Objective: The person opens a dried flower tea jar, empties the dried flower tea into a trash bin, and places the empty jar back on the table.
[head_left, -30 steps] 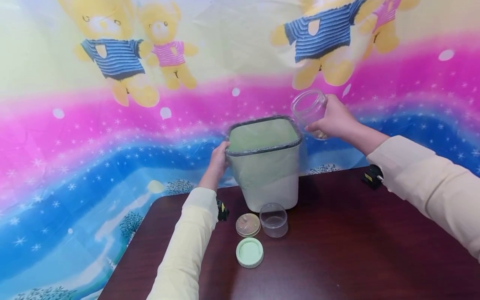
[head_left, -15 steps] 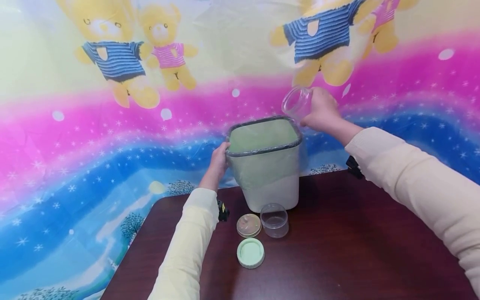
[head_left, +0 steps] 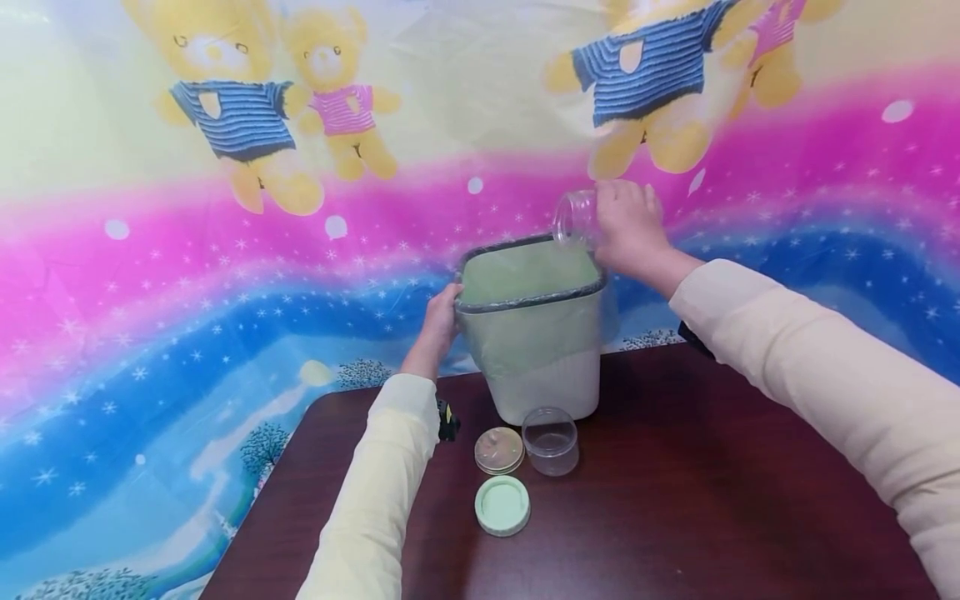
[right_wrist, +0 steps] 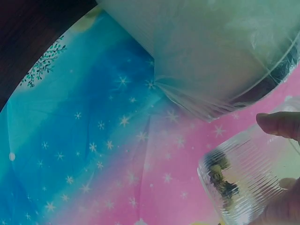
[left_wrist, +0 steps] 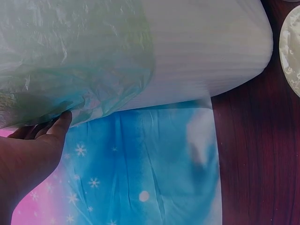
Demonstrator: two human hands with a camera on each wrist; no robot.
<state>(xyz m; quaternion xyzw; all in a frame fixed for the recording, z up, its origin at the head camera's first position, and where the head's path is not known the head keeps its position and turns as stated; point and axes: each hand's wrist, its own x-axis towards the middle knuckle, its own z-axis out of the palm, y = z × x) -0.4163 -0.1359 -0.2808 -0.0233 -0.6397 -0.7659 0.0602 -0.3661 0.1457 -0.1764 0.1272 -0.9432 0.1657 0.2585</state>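
In the head view, my left hand (head_left: 441, 321) holds the left side of a pale green trash bin (head_left: 551, 379) near its rim. The left wrist view shows those fingers against the clear plastic liner (left_wrist: 89, 61); their tips are partly hidden. My right hand (head_left: 633, 223) grips a clear ribbed jar (head_left: 576, 218), tipped sideways with its uncapped mouth toward the left, over the bin's right rear rim. Small dried greenish-brown bits (right_wrist: 220, 180) lie at the jar's bottom in the right wrist view. The bin's floor is out of sight.
In front of the bin, a clear round tub (head_left: 551, 450) stands on the dark wooden table (head_left: 660, 500). Beside it lie a clear round lid (head_left: 498, 450) and a light green lid (head_left: 502, 504). A printed teddy-bear cloth (head_left: 225, 317) hangs behind.
My right hand has carried the jar leftward to the bin's rim and tipped it from near upright to about sideways. The left hand and the bin stay in place.
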